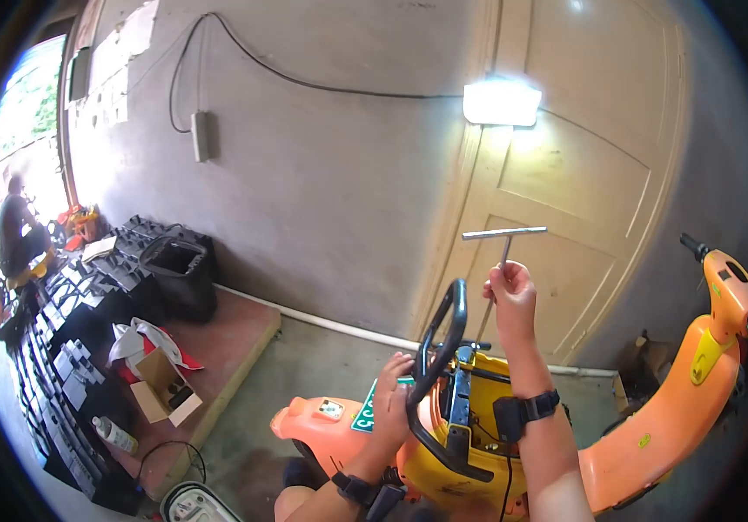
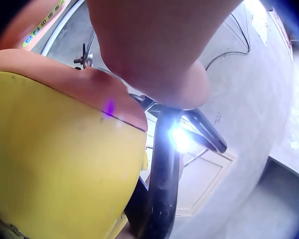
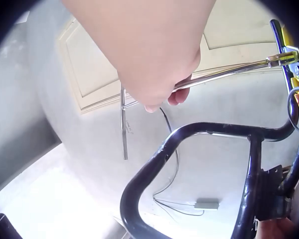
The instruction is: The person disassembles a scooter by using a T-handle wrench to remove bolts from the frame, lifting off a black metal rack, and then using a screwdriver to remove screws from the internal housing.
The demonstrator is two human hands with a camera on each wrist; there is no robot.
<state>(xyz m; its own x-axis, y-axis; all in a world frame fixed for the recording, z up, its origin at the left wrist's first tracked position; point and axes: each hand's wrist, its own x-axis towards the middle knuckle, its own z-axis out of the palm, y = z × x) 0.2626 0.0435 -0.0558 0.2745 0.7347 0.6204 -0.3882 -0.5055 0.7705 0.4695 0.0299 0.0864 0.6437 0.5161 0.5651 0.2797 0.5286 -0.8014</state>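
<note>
Nearest the head camera, I have the right forearm [image 1: 552, 444], with a black strap [image 1: 541, 407] at its wrist. The right hand [image 1: 511, 291] pinches the smooth steel T-handle wrench [image 1: 504, 233] by its shaft, presumably for alignment; its socket end [image 3: 282, 59] meets the yellow bodywork [image 2: 65, 159]. The left hand [image 1: 389, 409], fingers extended, touches the glossy black tubular frame [image 3: 132, 204], probably for steadiness. Curved orange panels [image 1: 652, 439] stand alongside.
</note>
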